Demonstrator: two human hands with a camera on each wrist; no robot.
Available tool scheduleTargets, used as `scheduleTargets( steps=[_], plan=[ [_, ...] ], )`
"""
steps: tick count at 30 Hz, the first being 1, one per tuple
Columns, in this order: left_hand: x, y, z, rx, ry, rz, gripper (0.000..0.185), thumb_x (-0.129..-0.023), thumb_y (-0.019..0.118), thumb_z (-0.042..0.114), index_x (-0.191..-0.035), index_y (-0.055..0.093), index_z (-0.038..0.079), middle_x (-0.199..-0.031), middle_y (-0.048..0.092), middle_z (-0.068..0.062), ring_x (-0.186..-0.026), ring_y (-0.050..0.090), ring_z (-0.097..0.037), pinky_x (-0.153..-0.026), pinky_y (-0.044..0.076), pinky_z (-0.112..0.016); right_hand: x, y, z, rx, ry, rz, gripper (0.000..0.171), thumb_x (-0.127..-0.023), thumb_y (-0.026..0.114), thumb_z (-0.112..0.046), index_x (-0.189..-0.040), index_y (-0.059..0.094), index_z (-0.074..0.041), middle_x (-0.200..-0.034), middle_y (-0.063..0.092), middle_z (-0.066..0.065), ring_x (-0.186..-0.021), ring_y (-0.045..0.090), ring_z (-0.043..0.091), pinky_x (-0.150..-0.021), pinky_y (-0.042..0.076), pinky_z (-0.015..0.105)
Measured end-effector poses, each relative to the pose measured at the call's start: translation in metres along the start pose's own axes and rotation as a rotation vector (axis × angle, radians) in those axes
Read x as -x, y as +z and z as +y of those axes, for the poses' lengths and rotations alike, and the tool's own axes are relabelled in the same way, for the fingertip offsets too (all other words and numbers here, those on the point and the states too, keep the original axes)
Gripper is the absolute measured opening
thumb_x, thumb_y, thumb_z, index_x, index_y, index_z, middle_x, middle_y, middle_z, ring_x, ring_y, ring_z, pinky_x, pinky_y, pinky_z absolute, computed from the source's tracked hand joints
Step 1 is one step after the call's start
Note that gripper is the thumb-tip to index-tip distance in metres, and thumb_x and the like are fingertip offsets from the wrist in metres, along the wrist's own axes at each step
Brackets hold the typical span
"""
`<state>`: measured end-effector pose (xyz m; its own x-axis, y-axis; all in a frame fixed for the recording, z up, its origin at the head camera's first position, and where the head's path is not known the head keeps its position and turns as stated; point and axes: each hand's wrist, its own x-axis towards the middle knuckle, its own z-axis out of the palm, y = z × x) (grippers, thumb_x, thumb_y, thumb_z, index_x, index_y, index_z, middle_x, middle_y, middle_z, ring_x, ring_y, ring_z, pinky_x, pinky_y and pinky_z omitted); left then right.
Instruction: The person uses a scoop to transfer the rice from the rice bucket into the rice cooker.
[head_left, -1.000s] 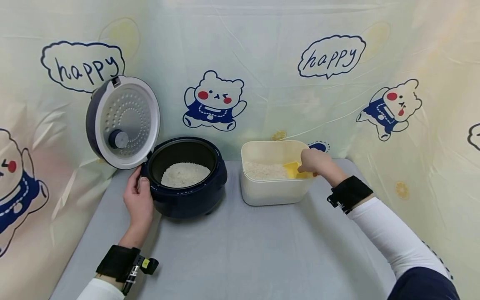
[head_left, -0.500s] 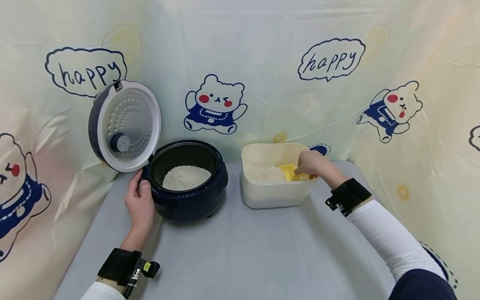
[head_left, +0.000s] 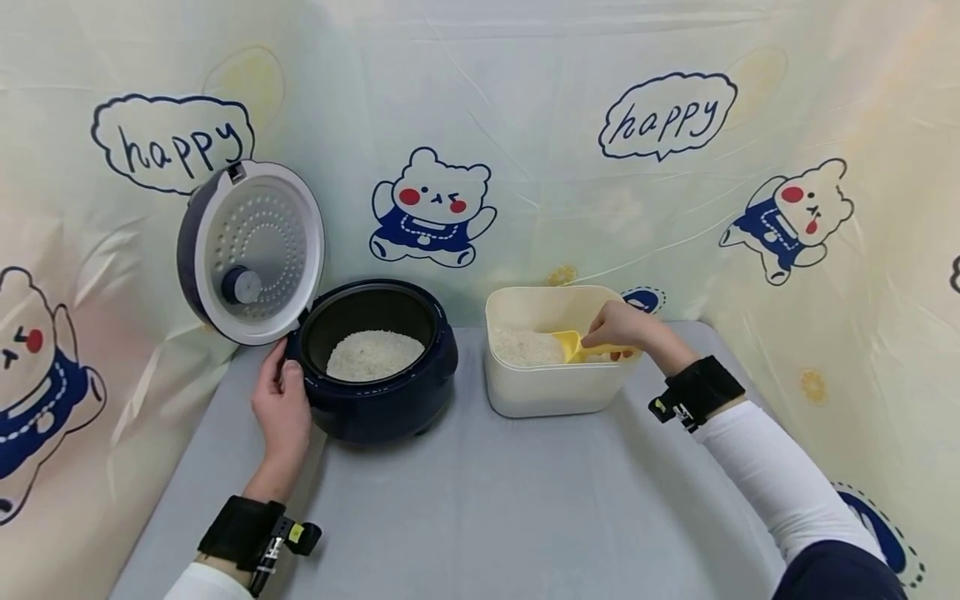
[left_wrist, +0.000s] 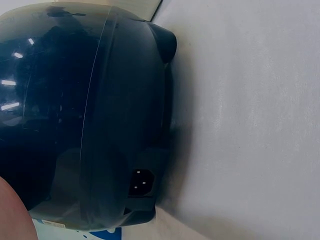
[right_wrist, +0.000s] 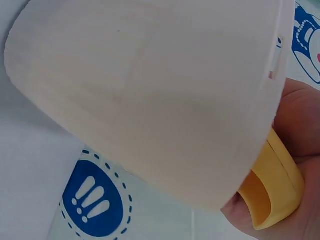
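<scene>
My left hand rests against the left side of a dark blue rice cooker, by the hinge; in the head view its fingers look fairly straight. The cooker's lid is raised, and white rice lies in the pot. To its right is a cream plastic container of rice. Over its right rim, my right hand grips the handle of a yellow scoop, whose bowl sits among the grains. The right wrist view shows the handle inside the curled fingers, with the container's wall hiding the bowl.
A grey cloth covers the table. Behind stands a pale curtain printed with bears and the word "happy". A power socket shows low on the cooker in the left wrist view.
In the container, my right hand and the scoop have shifted slightly left, and the scoop has tilted so more of its handle shows. My left hand stays at the cooker. The head view shifted a little.
</scene>
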<state>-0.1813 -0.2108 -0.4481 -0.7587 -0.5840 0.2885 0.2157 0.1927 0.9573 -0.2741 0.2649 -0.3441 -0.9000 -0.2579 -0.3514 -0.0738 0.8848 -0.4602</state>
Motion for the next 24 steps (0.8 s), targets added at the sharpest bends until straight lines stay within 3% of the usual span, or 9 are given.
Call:
scheduleTargets(
  steps=[9,16,24],
  plan=[
    [-0.001,0.000,0.000,-0.004,-0.006,-0.001,0.047,-0.104,0.043,0.015,-0.148,0.059,0.007,-0.132,0.062,-0.001,-0.100,0.049,-0.005,-0.086,0.039,-0.015,-0.002,0.002,0.007,-0.043,-0.013,-0.004,0.030,-0.099,0.072,-0.024,-0.113,0.079,0.001,-0.088,0.069,0.009,-0.076,0.060,0.022,-0.068,0.048,0.028],
    [-0.001,0.004,-0.001,0.023,0.014,0.004,0.045,-0.105,0.045,0.015,-0.146,0.062,0.012,-0.131,0.063,0.002,-0.102,0.051,-0.004,-0.088,0.040,-0.016,-0.005,0.003,0.008,-0.106,-0.022,-0.038,0.030,-0.100,0.071,-0.026,-0.112,0.080,0.000,-0.088,0.068,0.009,-0.078,0.059,0.022,-0.069,0.046,0.028],
    [-0.001,0.004,-0.002,0.026,0.018,0.013,0.045,-0.105,0.045,0.013,-0.146,0.062,0.009,-0.138,0.064,-0.009,-0.105,0.053,-0.003,-0.091,0.041,-0.014,-0.009,0.004,0.011,-0.131,-0.070,-0.051,0.030,-0.100,0.070,-0.027,-0.109,0.080,0.000,-0.091,0.072,0.006,-0.081,0.060,0.019,-0.072,0.047,0.028]
  ],
)
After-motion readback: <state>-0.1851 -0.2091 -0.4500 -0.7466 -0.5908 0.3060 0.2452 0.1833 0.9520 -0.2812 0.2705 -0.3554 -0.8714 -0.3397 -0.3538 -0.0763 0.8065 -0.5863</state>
